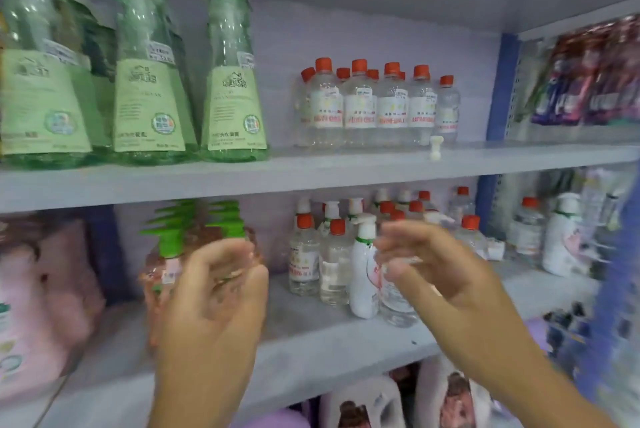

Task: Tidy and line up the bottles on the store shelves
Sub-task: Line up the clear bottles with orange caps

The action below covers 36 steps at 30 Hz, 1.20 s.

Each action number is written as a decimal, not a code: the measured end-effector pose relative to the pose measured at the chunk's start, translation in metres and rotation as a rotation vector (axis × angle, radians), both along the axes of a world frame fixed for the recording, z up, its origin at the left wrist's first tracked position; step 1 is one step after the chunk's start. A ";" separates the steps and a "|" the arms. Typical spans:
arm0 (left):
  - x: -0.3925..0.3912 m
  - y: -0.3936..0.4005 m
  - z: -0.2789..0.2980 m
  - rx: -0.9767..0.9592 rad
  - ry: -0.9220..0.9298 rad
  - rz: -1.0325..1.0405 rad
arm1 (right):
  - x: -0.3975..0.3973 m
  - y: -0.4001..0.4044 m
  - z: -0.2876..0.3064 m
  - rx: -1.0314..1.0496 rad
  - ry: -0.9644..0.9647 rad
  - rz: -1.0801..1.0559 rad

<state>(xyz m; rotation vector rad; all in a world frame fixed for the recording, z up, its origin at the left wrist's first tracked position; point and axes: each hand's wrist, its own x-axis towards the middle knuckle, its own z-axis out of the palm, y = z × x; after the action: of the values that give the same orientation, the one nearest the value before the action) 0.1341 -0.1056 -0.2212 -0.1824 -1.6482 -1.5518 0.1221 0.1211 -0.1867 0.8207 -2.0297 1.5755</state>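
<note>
My left hand [214,292] hovers with loosely curled fingers in front of a pink pump bottle with a green pump head [162,275] on the middle shelf [311,334]; it looks to hold nothing. My right hand [436,265], blurred, is loosely curled just before a clear red-capped bottle [394,306] and a white pump bottle [362,275]; no grip shows. More clear red-capped bottles [304,254] stand unevenly behind them. On the upper shelf [311,168] stand tall green bottles [232,81] and a cluster of clear red-capped bottles [374,105].
A small white loose piece [436,147] sits on the upper shelf's front. Pink refill packs [41,289] fill the left. Blue uprights [498,88] divide off the right bay with hanging sachets [588,81] and a white bottle [562,240]. Jugs [367,403] stand below.
</note>
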 end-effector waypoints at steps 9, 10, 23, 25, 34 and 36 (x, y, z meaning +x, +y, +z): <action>-0.108 0.176 -0.055 -0.219 -0.377 0.007 | -0.132 0.187 -0.108 -0.050 -0.473 -0.259; -0.117 0.193 -0.054 -0.266 -0.369 0.068 | -0.147 0.201 -0.105 -0.027 -0.471 -0.275; -0.149 0.240 -0.072 -0.432 -0.437 0.288 | -0.234 0.233 -0.104 0.119 -0.447 -0.062; -0.144 0.240 -0.078 -0.291 -0.449 0.131 | -0.226 0.239 -0.109 0.117 -0.435 -0.057; -0.077 0.250 -0.044 -0.213 -0.466 -0.047 | -0.165 0.261 -0.064 0.149 -0.403 0.041; -0.071 0.255 -0.003 -0.257 -0.372 -0.114 | -0.139 0.274 -0.027 0.140 -0.346 0.109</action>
<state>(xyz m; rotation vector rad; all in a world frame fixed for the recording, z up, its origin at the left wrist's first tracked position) 0.0627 0.1498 -0.2247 -0.1288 -2.1644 -1.5190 -0.0167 0.3949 -0.2134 0.7616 -2.3967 1.7507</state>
